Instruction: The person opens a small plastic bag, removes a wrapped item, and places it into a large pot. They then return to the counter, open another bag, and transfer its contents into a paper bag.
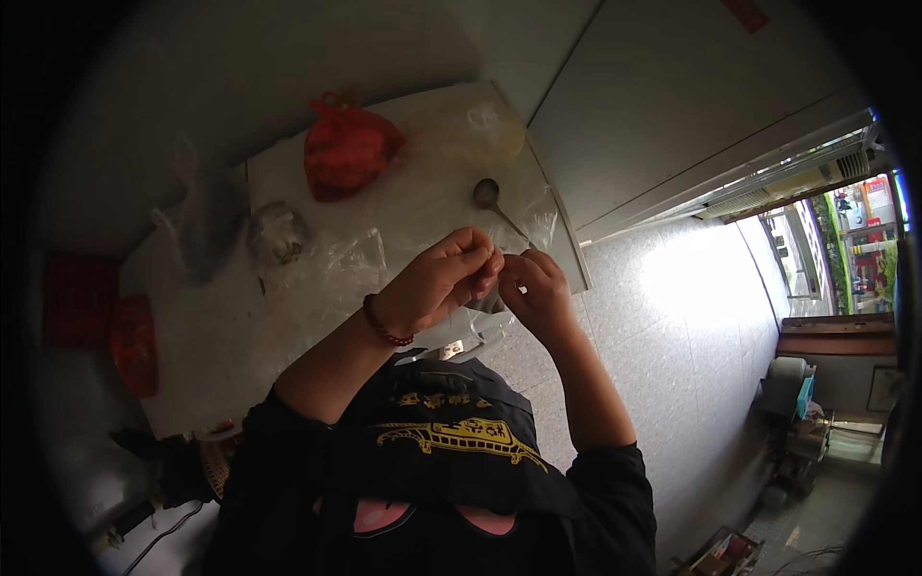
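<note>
My left hand (454, 273), with a red bead bracelet at its wrist, is raised over the near edge of a white table (194, 345). Its fingers are pinched near my right hand (536, 291), and the fingertips of both almost meet. Something small and pale seems to be between the left fingertips, too small to name. Whether the right fingers hold anything is unclear. Just beyond the right hand lies a metal spoon (487, 194), its handle running towards that hand. Crumpled clear plastic (360, 259) spreads over the table. Below the hands a grey, rounded thing (488, 301) is partly hidden.
A red bag (349, 151) stands at the table's far side, with a knotted clear plastic bag (279, 232) to its left. Another translucent bag (205, 223) is farther left. A red basket (81, 301) is at the far left. Tiled floor (648, 360) stretches to the right.
</note>
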Demonstrator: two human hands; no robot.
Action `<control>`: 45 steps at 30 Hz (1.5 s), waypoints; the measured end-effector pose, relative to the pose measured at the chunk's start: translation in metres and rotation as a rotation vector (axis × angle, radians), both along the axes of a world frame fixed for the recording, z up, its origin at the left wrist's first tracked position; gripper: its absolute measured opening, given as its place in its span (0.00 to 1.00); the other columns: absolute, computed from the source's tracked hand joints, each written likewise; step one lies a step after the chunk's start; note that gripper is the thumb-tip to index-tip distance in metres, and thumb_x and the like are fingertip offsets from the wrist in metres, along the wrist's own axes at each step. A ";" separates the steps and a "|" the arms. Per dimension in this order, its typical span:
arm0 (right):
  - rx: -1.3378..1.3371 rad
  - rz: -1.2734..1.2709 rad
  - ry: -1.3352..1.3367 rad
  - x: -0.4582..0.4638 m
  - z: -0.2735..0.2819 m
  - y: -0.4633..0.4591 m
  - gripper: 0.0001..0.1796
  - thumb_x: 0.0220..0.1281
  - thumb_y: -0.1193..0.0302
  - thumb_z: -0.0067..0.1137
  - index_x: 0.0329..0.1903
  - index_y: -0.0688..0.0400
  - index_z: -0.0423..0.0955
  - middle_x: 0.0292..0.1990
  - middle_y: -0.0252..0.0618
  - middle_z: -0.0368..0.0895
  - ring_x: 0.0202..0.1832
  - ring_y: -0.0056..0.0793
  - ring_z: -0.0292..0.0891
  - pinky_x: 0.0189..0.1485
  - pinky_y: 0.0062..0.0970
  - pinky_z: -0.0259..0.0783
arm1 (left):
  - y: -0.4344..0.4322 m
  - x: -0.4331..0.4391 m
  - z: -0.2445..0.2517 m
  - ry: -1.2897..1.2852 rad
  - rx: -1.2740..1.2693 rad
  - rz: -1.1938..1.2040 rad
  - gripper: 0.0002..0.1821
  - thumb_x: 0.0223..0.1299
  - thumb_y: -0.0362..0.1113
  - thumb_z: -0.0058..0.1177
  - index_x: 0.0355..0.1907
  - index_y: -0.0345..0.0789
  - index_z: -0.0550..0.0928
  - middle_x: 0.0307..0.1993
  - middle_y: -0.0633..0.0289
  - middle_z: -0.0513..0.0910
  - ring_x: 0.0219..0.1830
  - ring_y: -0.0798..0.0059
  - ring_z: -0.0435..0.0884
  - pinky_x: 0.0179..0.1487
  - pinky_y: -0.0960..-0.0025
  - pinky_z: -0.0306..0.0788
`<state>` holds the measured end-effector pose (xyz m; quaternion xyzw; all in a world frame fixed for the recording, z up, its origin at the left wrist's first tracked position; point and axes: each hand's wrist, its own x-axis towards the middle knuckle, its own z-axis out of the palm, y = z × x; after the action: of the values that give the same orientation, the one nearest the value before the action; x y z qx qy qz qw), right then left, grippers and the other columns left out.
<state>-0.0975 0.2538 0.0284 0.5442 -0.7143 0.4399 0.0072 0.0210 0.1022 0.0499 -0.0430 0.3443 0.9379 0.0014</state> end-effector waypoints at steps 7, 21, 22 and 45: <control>0.064 0.021 0.234 0.011 0.014 0.008 0.11 0.48 0.81 0.64 0.37 0.58 0.76 0.27 0.38 0.78 0.29 0.39 0.76 0.34 0.34 0.74 | 0.006 0.013 0.003 -0.108 0.321 0.004 0.06 0.72 0.35 0.41 0.36 0.38 0.70 0.29 0.69 0.67 0.29 0.81 0.65 0.36 0.76 0.64; 0.131 0.089 0.372 0.086 0.057 0.058 0.14 0.48 0.76 0.65 0.41 0.59 0.77 0.29 0.35 0.74 0.32 0.33 0.76 0.35 0.31 0.75 | 0.015 0.085 0.029 -0.192 0.163 -0.168 0.04 0.69 0.34 0.37 0.34 0.41 0.64 0.27 0.72 0.62 0.28 0.84 0.58 0.33 0.78 0.58; 0.157 0.069 0.370 0.094 0.057 0.062 0.14 0.48 0.76 0.65 0.41 0.60 0.76 0.29 0.35 0.74 0.32 0.33 0.76 0.35 0.31 0.75 | 0.015 0.088 0.028 -0.192 0.186 -0.200 0.04 0.69 0.34 0.37 0.35 0.40 0.64 0.27 0.72 0.62 0.28 0.84 0.58 0.34 0.78 0.58; -0.042 -0.664 -0.389 0.220 0.010 0.189 0.08 0.49 0.78 0.57 0.35 0.59 0.70 0.31 0.46 0.71 0.34 0.49 0.71 0.36 0.40 0.69 | 0.157 0.063 0.010 -0.256 -0.052 -0.844 0.06 0.73 0.33 0.36 0.37 0.37 0.67 0.27 0.67 0.68 0.25 0.80 0.64 0.32 0.76 0.62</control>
<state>0.1222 0.4424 0.0380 0.1894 -0.8305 0.5232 0.0245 0.0836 0.2587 0.0596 -0.0146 0.3524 0.8332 0.4259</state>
